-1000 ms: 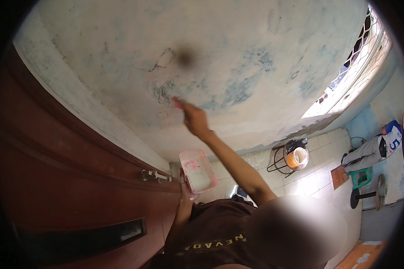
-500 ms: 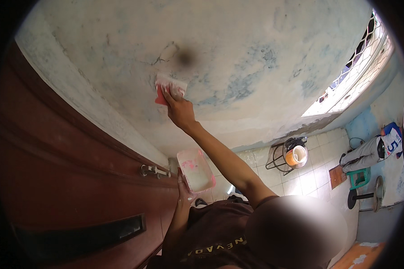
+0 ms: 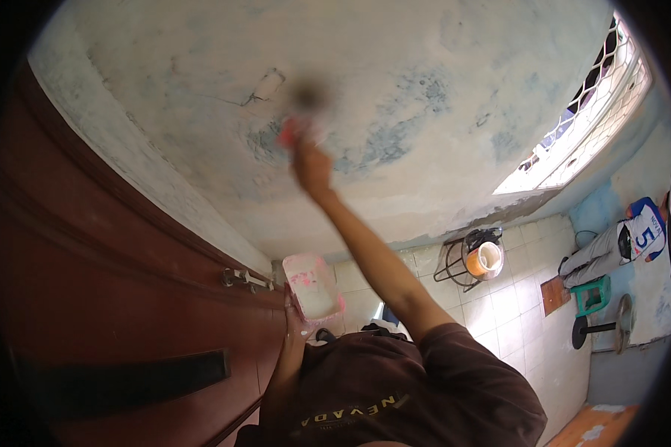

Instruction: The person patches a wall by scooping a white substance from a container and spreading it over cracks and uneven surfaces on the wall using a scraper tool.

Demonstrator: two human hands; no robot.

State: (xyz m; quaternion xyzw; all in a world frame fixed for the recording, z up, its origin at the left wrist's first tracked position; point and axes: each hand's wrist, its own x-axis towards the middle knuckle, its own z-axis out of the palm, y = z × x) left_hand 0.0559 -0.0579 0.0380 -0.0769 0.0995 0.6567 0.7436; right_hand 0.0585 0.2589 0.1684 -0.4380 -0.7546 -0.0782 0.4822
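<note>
My right hand (image 3: 311, 160), blurred, is shut on a pink-and-white flat spreader (image 3: 289, 132) at the patchy wall (image 3: 380, 127), which shows bluish stains and fine cracks. My left hand (image 3: 294, 320) holds a pinkish plastic tub (image 3: 312, 287) by its side, low beside the door; a white paste lies in it, with pink smears on its inside. Paste also marks the fingers of my left hand.
A dark red door (image 3: 104, 268) with a handle (image 3: 237, 277) is at left. At right are a barred window (image 3: 574, 119), a metal stool (image 3: 451, 264) bearing an orange pail (image 3: 476, 262), another person (image 3: 630, 242), a green stool (image 3: 591, 298) and a pedestal stand (image 3: 620, 324).
My right hand moved up and left onto the wall, then shifted slightly right, with the spreader in it. The tub in my left hand has moved slightly left.
</note>
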